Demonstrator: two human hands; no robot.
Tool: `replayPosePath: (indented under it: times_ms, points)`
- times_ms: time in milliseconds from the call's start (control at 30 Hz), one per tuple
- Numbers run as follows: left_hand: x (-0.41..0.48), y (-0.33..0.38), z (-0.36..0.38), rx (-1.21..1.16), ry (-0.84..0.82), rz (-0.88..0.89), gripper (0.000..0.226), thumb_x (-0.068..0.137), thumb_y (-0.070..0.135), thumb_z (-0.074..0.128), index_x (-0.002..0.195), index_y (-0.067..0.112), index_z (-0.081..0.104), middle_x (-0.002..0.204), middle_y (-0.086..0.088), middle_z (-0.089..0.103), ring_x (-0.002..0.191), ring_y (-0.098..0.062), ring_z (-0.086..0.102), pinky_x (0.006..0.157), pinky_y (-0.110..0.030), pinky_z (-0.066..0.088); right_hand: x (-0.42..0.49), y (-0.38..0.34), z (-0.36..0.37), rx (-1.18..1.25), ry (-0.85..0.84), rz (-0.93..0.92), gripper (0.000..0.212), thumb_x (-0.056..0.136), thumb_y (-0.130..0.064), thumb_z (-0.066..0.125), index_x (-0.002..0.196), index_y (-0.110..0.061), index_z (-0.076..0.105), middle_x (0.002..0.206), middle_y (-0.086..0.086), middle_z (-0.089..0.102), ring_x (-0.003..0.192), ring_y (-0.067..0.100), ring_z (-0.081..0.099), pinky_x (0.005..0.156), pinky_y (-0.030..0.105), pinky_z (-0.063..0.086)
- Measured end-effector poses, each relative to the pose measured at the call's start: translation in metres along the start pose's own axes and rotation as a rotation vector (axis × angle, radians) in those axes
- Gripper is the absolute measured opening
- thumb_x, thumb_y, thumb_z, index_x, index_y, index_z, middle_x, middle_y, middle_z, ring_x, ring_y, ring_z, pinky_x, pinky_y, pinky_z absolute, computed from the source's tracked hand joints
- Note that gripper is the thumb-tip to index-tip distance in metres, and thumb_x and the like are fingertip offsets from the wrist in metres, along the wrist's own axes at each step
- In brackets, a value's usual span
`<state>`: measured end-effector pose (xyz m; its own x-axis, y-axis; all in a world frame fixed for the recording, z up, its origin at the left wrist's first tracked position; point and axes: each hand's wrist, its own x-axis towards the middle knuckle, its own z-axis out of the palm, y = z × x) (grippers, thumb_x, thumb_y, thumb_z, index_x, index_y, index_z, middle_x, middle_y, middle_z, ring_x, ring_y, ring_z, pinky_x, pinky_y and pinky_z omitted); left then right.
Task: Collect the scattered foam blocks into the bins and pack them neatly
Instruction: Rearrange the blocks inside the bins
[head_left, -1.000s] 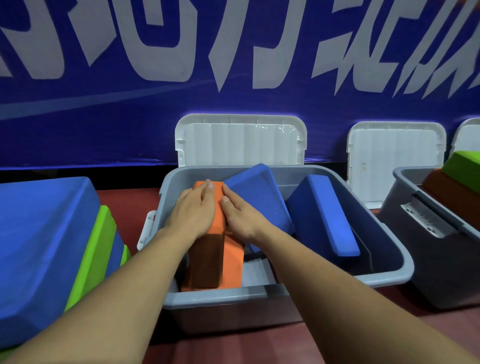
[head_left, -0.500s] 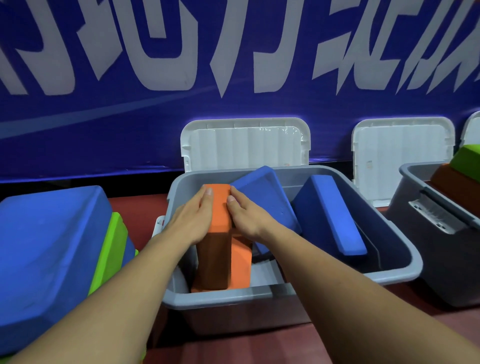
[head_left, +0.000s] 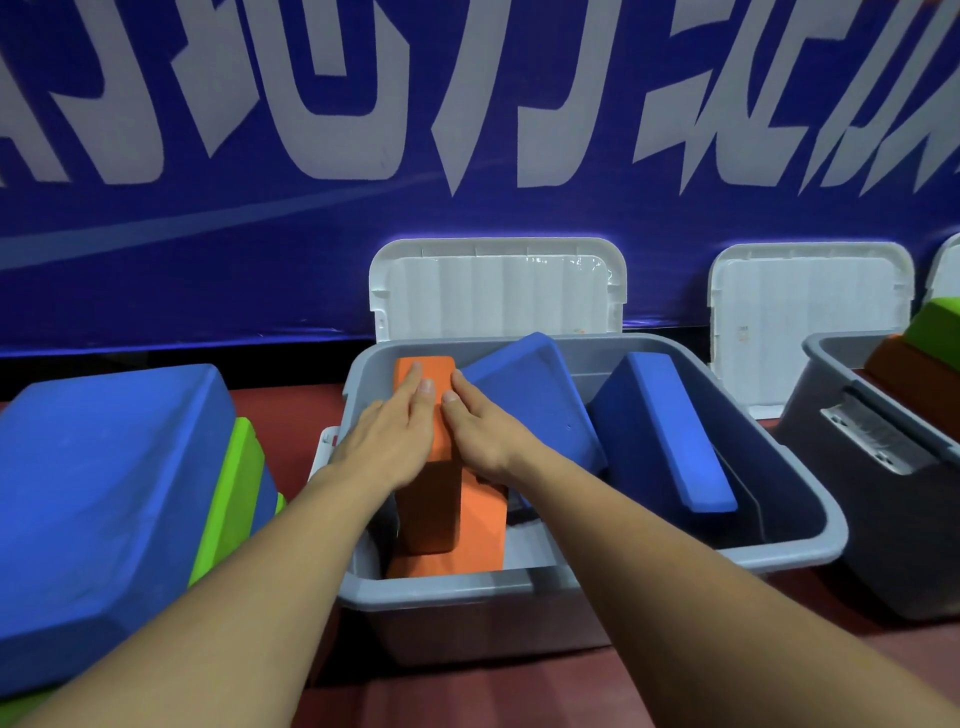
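An orange foam block (head_left: 428, 415) is stood upright inside the grey bin (head_left: 779, 540), at its left end, resting against a second orange block (head_left: 480, 525) lower in the bin. It is pressed from both sides by flat, open hands: the left hand (head_left: 387, 441) on its left face, the right hand (head_left: 485, 436) on its right. Just right of the upright block, two blue blocks (head_left: 530, 400) are leaned inside the bin.

A blue banner (head_left: 519, 270) (large white lettering) hangs behind the red floor (head_left: 291, 415).
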<state>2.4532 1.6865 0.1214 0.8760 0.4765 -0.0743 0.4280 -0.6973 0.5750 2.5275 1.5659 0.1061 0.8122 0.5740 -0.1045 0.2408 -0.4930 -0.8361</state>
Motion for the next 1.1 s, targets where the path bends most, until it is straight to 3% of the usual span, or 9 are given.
replayPosePath:
  times_ms: [133, 267, 367, 567, 667, 767, 867, 967, 1100]
  points:
    - [0.002, 0.006, 0.006, 0.066, 0.187, 0.049, 0.058, 0.102, 0.06, 0.016, 0.157, 0.043, 0.025, 0.162, -0.009, 0.025, 0.147, -0.031, 0.026, 0.117, -0.052, 0.025, -0.006, 0.004, -0.004, -0.029, -0.026, -0.024, 0.058, 0.107, -0.053, 0.028, 0.162, -0.037, 0.014, 0.167, -0.007, 0.025, 0.153, 0.019, 0.026, 0.124, 0.035, 0.019]
    - [-0.009, 0.015, 0.016, 0.277, 0.416, 0.229, 0.066, 0.094, 0.061, 0.018, 0.144, 0.033, 0.05, 0.142, -0.009, 0.039, 0.126, -0.033, 0.039, 0.104, -0.049, 0.034, -0.016, 0.009, -0.022, 0.017, -0.005, 0.021, 0.057, 0.105, -0.059, 0.027, 0.159, -0.047, 0.017, 0.159, -0.005, 0.041, 0.147, 0.022, 0.037, 0.119, 0.035, 0.028]
    - [-0.032, 0.016, 0.026, 0.26, 0.449, 0.169, 0.061, 0.095, 0.059, 0.028, 0.139, 0.024, 0.053, 0.125, -0.014, 0.047, 0.111, -0.036, 0.048, 0.094, -0.051, 0.041, -0.033, 0.008, -0.042, -0.004, 0.0, 0.071, 0.057, 0.107, -0.055, 0.028, 0.16, -0.043, 0.016, 0.147, 0.002, 0.055, 0.137, 0.024, 0.049, 0.104, 0.031, 0.035]
    - [-0.087, 0.029, 0.017, 0.428, 0.188, -0.055, 0.053, 0.093, 0.061, 0.036, 0.113, 0.018, 0.06, 0.097, -0.014, 0.053, 0.091, -0.037, 0.055, 0.079, -0.048, 0.046, -0.073, 0.018, -0.064, -0.069, -0.174, 0.253, 0.06, 0.107, -0.054, 0.029, 0.162, -0.038, 0.012, 0.154, 0.007, 0.047, 0.14, 0.027, 0.043, 0.107, 0.033, 0.033]
    - [-0.095, 0.027, 0.01, 0.411, -0.018, -0.097, 0.058, 0.091, 0.071, 0.025, 0.109, 0.024, 0.053, 0.095, -0.01, 0.057, 0.093, -0.035, 0.061, 0.081, -0.046, 0.052, -0.077, 0.019, -0.062, -0.119, -0.235, 0.331, 0.063, 0.105, -0.059, 0.024, 0.161, -0.042, 0.005, 0.16, 0.015, 0.037, 0.145, 0.033, 0.035, 0.118, 0.046, 0.028]
    - [-0.086, 0.028, 0.022, 0.35, -0.159, -0.248, 0.067, 0.09, 0.077, 0.022, 0.126, 0.025, 0.045, 0.125, -0.014, 0.055, 0.122, -0.035, 0.051, 0.102, -0.047, 0.042, -0.069, 0.021, -0.056, -0.113, -0.251, 0.422, 0.066, 0.103, -0.062, 0.022, 0.161, -0.042, -0.002, 0.161, 0.021, 0.031, 0.147, 0.035, 0.032, 0.118, 0.049, 0.026]
    - [-0.069, 0.029, 0.045, 0.202, -0.286, -0.513, 0.099, 0.087, 0.082, 0.034, 0.154, 0.011, 0.022, 0.158, -0.019, 0.027, 0.146, -0.037, 0.027, 0.118, -0.051, 0.028, -0.057, 0.028, -0.046, -0.107, -0.284, 0.501, 0.069, 0.103, -0.063, 0.022, 0.162, -0.038, -0.005, 0.164, 0.023, 0.022, 0.149, 0.036, 0.03, 0.12, 0.049, 0.023]
    - [-0.051, 0.023, 0.067, 0.233, -0.382, -0.588, 0.114, 0.084, 0.086, 0.028, 0.159, 0.003, 0.003, 0.167, -0.021, 0.002, 0.153, -0.037, 0.014, 0.12, -0.055, 0.024, -0.049, 0.042, -0.035, -0.093, -0.317, 0.554, 0.071, 0.103, -0.065, 0.022, 0.161, -0.038, -0.008, 0.164, 0.023, 0.021, 0.147, 0.038, 0.033, 0.12, 0.048, 0.024]
    - [-0.037, 0.013, 0.09, 0.173, -0.471, -0.654, 0.115, 0.086, 0.083, 0.031, 0.158, 0.003, -0.009, 0.167, -0.019, -0.009, 0.155, -0.034, 0.006, 0.122, -0.055, 0.018, -0.041, 0.057, -0.023, -0.076, -0.384, 0.599, 0.07, 0.103, -0.063, 0.023, 0.161, -0.038, -0.009, 0.161, 0.021, 0.026, 0.144, 0.036, 0.038, 0.118, 0.046, 0.028]
